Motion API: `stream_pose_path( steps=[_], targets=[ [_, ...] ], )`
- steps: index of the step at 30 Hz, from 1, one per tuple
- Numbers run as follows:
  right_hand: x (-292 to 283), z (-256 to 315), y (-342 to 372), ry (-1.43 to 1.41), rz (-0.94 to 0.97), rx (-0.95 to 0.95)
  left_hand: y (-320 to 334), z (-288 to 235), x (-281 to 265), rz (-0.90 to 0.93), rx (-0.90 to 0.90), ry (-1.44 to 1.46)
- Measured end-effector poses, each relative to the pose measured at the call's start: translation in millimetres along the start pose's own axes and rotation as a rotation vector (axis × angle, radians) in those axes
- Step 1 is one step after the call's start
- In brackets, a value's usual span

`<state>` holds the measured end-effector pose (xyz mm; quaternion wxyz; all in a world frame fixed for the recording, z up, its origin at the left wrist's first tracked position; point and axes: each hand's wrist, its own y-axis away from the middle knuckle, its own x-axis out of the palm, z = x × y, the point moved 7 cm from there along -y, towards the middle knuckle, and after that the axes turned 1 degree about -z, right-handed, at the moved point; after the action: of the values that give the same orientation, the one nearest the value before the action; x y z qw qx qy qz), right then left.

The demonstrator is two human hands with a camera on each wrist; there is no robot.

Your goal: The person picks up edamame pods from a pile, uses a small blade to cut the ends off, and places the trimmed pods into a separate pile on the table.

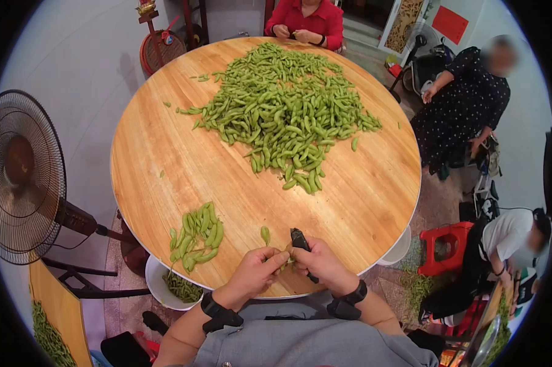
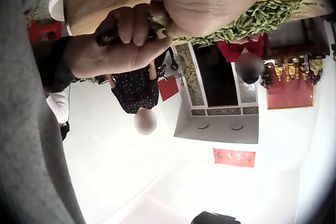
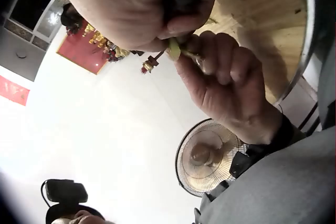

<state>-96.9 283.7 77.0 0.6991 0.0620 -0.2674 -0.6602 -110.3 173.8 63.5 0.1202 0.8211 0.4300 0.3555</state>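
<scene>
Both hands meet above the near edge of the round wooden table (image 1: 166,153). The left hand (image 1: 256,272) pinches a green pod (image 3: 174,49) between thumb and fingers. Curled round a black-handled tool (image 1: 299,240), the right hand (image 1: 322,266) has its thumb close against the same pod. The tool's working end cannot be made out. One loose pod (image 1: 265,235) lies on the wood just beyond the left hand. A small pile of pods (image 1: 196,235) is to its left, and a large heap (image 1: 288,110) covers the far middle.
A white bucket (image 1: 159,282) holding green pieces stands below the table's left edge; another pale container (image 1: 398,248) is at the right. A fan (image 1: 25,165) stands left. One person in red (image 1: 309,24) sits opposite; others are at the right, near a red stool (image 1: 442,248).
</scene>
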Motion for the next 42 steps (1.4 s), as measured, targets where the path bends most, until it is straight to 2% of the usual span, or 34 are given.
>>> stream_pose_path(
  steps=[3, 5, 7, 9, 11, 12, 14, 15, 17, 18, 19, 21, 22, 23, 25, 27, 29, 31, 33, 37, 39, 40, 42],
  targets=[
    [-7.2, 5.1, -0.8, -0.057, -0.072, -0.055, 1.2, -4.3, -1.4, -0.041, -0.017, -0.062],
    [-13.6, 15.4, 3.0, 0.141, -0.177, -0.152, -0.6, -5.7, -3.3, -0.045, 0.011, -0.096],
    [-12.9, 24.7, 5.3, 0.191, -0.17, -0.128, -0.9, -4.6, -10.5, -0.111, 0.096, -0.005],
    [-12.5, 20.7, 6.0, 0.248, -0.151, -0.098, -1.0, -3.1, -8.5, -0.097, 0.079, -0.008],
    [-17.6, 24.1, 1.6, 0.309, -0.201, -0.237, -2.1, -20.5, -11.8, -0.185, 0.363, -0.356],
    [-18.3, 21.8, -0.6, 0.302, -0.205, -0.234, -2.4, -20.2, -12.5, -0.184, 0.356, -0.361],
    [-11.7, 45.5, 10.1, 0.642, -0.315, -0.664, -6.6, -8.4, -12.4, -0.116, 0.169, -0.148],
    [-10.0, 41.9, 8.5, 0.632, -0.322, -0.65, -5.5, -8.7, -8.7, -0.116, 0.151, -0.153],
    [7.1, 38.8, 10.1, 0.661, -0.245, -0.775, -1.9, -9.7, -1.5, -0.138, 0.113, -0.102],
    [8.9, 34.8, 7.0, 0.476, -0.197, -0.634, -2.6, -7.1, -2.3, -0.128, 0.097, -0.064],
    [8.4, 36.6, 7.7, 0.466, -0.199, -0.619, -3.6, -4.7, -4.0, -0.134, 0.08, -0.065],
    [9.4, 15.0, -0.8, 0.103, -0.028, -0.274, -0.1, 0.0, -7.2, -0.089, 0.126, -0.013],
    [9.2, 11.3, 0.9, 0.017, -0.006, -0.106, -1.4, 0.1, -6.0, -0.005, 0.168, 0.021],
    [8.1, 5.9, -0.8, 0.012, 0.009, -0.083, -0.8, -0.6, -8.0, -0.029, 0.158, 0.033],
    [9.9, -1.9, -6.8, -0.22, 0.056, -0.005, 0.1, -6.0, -4.6, -0.017, 0.13, 0.036],
    [10.6, 3.3, -11.7, -0.247, 0.018, 0.016, 1.0, -5.6, -11.1, -0.069, 0.074, 0.055],
    [1.1, 14.8, -22.6, 0.061, -0.094, -0.106, 3.5, -9.2, -17.9, -0.072, 0.088, 0.186],
    [5.9, 23.8, -40.8, 0.131, -0.094, -0.128, 6.4, -10.9, -26.8, -0.069, 0.091, 0.304],
    [34.1, 51.4, -51.7, 0.615, 0.054, -0.457, 9.1, -8.3, -34.7, -0.067, 0.091, 0.421],
    [17.5, 58.6, -57.0, 0.676, -0.016, -0.476, 9.4, -0.7, -42.8, -0.056, 0.05, 0.526],
    [-13.1, 75.2, -32.7, 0.99, -0.335, -0.47, 8.0, -1.7, -41.1, -0.063, 0.049, 0.475],
    [-18.3, 73.6, -23.8, 0.997, -0.335, -0.464, 6.2, -1.9, -39.3, -0.06, 0.046, 0.483],
    [-26.6, 57.3, -4.8, 1.129, -0.372, -0.314, 1.4, 3.6, -26.0, 0.037, -0.063, 0.389]
  ],
)
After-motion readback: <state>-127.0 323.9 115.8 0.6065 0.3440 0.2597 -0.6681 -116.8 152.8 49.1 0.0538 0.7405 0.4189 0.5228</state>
